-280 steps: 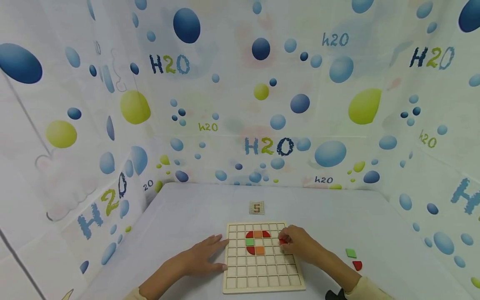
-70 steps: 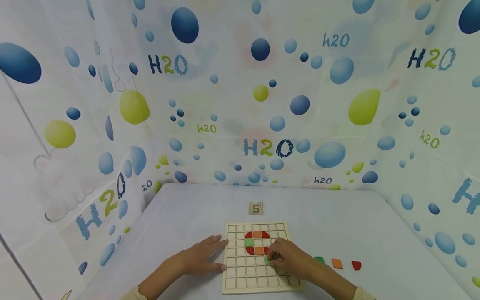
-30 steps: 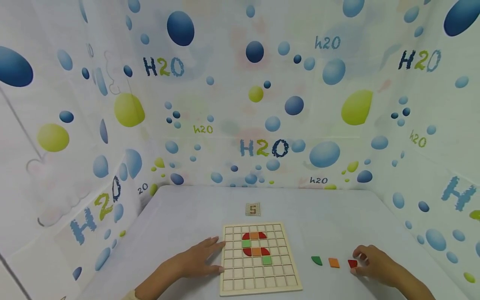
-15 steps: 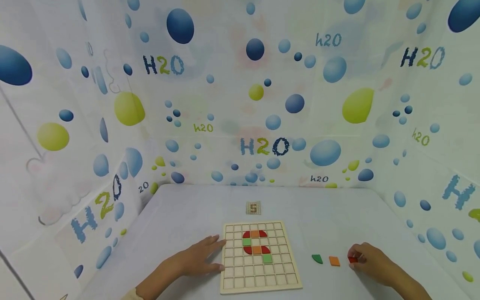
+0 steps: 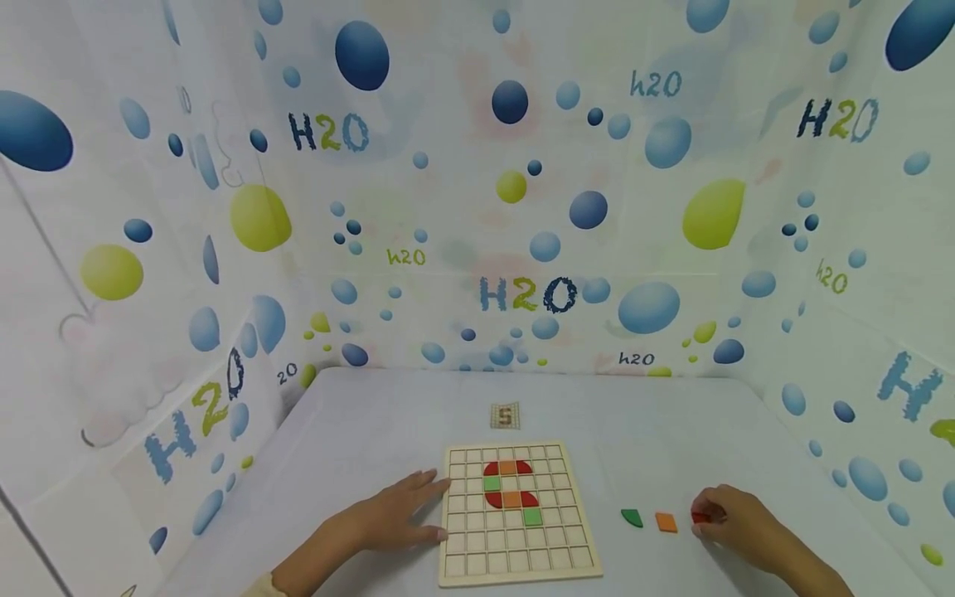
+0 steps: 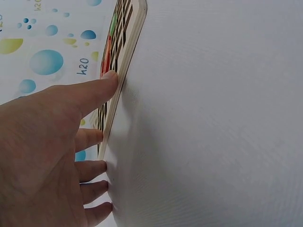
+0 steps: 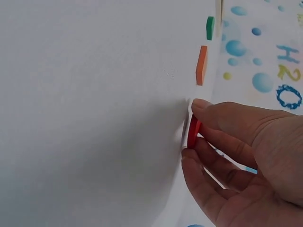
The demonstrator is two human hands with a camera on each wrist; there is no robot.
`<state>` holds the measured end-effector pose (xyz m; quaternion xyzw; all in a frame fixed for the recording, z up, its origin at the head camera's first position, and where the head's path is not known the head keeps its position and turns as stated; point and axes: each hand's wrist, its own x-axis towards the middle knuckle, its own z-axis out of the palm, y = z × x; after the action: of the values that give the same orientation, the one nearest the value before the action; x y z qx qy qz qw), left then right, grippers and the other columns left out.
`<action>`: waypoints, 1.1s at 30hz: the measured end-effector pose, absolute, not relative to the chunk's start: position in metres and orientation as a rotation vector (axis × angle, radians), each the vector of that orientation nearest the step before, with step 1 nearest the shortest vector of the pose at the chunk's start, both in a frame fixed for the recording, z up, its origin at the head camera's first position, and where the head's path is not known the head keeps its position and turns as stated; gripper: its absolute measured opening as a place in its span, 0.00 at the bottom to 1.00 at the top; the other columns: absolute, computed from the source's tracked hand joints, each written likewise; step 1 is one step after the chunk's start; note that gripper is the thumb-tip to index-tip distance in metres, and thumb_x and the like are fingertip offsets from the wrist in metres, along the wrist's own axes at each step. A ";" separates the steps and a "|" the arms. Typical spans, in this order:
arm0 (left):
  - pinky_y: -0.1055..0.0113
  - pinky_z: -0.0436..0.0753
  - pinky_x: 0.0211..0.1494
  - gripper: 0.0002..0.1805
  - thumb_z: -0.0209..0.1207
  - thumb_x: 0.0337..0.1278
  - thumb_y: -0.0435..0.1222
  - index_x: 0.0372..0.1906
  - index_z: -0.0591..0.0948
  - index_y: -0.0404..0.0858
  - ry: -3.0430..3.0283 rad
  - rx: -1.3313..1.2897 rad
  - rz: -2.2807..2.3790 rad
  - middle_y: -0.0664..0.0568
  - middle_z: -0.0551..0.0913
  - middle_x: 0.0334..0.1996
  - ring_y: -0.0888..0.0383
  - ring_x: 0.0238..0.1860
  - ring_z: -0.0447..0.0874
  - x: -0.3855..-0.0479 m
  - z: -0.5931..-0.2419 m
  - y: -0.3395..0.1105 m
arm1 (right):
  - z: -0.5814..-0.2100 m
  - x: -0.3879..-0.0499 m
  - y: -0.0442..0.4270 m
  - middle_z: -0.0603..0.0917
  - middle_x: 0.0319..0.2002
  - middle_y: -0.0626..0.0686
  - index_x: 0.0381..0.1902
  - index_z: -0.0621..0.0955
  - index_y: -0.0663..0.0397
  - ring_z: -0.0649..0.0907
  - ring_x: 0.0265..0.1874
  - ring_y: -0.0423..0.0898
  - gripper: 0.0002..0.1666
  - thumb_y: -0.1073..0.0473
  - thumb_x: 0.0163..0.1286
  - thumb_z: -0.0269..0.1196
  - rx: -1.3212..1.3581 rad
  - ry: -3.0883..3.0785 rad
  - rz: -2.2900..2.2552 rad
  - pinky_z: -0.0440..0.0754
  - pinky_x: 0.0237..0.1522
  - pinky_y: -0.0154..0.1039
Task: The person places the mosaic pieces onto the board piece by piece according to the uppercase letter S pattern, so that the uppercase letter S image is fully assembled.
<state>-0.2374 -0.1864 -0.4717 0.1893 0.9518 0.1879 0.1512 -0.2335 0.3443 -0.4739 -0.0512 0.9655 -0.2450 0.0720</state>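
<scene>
A wooden grid board (image 5: 477, 564) lies on the table, with red, orange and light green tiles set in some of its squares. My left hand (image 5: 395, 516) rests at the board's left edge, thumb and fingertips touching the rim; the left wrist view shows the fingers spread along it. To the right of the board, my right hand (image 5: 734, 522) pinches a red tile (image 7: 193, 131) between thumb and fingers, at or just above the table. Part of that tile is hidden by the fingers. Left of this hand lie an orange square tile (image 5: 666, 522) and a dark green quarter-round tile (image 5: 632, 518).
A small pattern card (image 5: 505, 415) showing an S-like or 5-like shape lies behind the board. The white-covered table (image 5: 373, 423) meets a curtain (image 5: 448, 207) printed with bubbles and H2O lettering at the back and sides.
Since the earlier frames, a red tile and a light green tile have come onto the board. My right hand has moved right, off the board, and taken hold of the red tile. The left hand stays.
</scene>
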 end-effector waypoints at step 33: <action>0.35 0.67 0.78 0.46 0.66 0.62 0.65 0.81 0.67 0.53 2.741 0.555 0.521 0.42 0.63 0.82 0.38 0.82 0.58 -0.239 -0.475 -0.188 | -0.472 -0.239 0.166 0.78 0.37 0.40 0.41 0.84 0.47 0.74 0.36 0.35 0.10 0.53 0.69 0.75 -0.985 2.655 -0.887 0.80 0.40 0.32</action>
<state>-0.2391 -0.1877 -0.4748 0.1929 0.9529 0.1812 0.1481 -0.2394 0.1657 -0.4721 -0.3307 0.8913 -0.2977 0.0869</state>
